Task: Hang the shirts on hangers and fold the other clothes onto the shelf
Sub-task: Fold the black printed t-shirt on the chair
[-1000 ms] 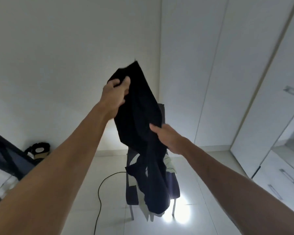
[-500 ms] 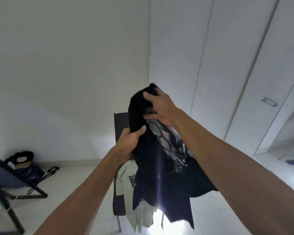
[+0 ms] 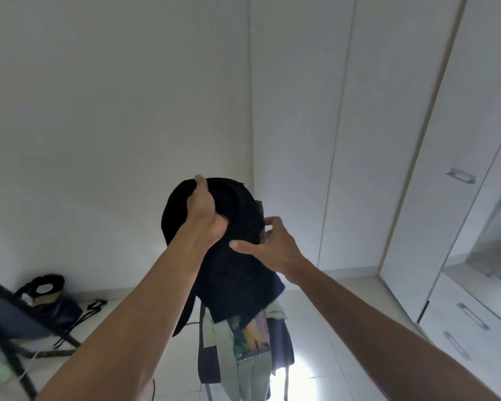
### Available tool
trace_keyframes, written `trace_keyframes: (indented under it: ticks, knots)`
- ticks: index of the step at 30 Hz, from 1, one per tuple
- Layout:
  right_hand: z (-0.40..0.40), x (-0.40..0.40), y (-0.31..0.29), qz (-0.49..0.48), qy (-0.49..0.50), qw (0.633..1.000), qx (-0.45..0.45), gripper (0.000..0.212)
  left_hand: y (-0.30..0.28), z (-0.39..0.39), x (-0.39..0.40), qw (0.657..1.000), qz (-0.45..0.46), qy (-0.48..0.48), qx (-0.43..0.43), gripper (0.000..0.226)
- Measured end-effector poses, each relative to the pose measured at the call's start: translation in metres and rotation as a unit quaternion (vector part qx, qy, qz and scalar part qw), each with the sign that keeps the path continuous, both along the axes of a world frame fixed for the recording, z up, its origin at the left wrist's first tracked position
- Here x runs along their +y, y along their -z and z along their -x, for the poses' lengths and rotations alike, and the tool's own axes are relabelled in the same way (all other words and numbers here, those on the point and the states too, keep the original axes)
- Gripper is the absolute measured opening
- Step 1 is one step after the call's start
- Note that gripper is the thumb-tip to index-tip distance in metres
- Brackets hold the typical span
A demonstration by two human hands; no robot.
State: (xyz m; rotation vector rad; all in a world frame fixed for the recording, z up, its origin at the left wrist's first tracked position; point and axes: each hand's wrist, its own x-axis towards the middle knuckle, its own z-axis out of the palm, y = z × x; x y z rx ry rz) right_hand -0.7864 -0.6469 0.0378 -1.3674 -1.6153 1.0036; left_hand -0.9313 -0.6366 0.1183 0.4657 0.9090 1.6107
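Observation:
I hold a black shirt [image 3: 237,273] up in the air in front of me. My left hand [image 3: 206,215] grips a bunch of its fabric near the top. My right hand [image 3: 272,247] is on the shirt's right side, thumb spread across the cloth and fingers curled into it. The shirt hangs down bunched between both hands. Below it, a dark chair [image 3: 281,342] carries more clothes, among them a pale green garment [image 3: 252,371] with a colourful print. No hanger is visible.
White wardrobe doors [image 3: 359,140] with a metal handle [image 3: 460,175] fill the right side, with drawers [image 3: 469,328] lower right. A dark bag [image 3: 47,290] sits on the tiled floor by the left wall, beside a black metal frame [image 3: 12,328].
My left hand rose from below to grip the shirt's top. My right hand dropped to its right side. The printed front is no longer showing; the shirt is bunched higher.

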Motion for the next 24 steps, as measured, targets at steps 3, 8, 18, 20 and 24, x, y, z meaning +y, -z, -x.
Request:
trace_keyframes:
  ticks: [3, 8, 18, 20, 24]
  knots:
    - [0.012, 0.001, 0.001, 0.12, -0.091, 0.988, 0.022, 0.082, -0.005, 0.001, -0.001, 1.0, -0.026, 0.002, -0.007, 0.055]
    - [0.038, 0.011, -0.013, 0.091, -0.026, 0.971, 0.218, 0.027, -0.014, 0.02, -0.008, 0.999, -0.046, 0.0, 0.013, 0.059]
    - [0.035, 0.031, -0.096, -0.089, -0.052, 0.986, 0.131, 0.019, 0.003, 0.083, -0.047, 0.85, 0.134, 0.147, 0.488, 0.091]
    - [0.037, 0.029, -0.103, -0.07, -0.105, 0.99, 0.056, 0.024, 0.008, 0.084, -0.045, 0.836, 0.066, 0.072, 0.539, 0.077]
    - [0.04, 0.019, -0.111, -0.002, -0.219, 0.976, -0.018, 0.024, 0.007, 0.086, -0.033, 0.814, -0.089, 0.181, 0.545, 0.097]
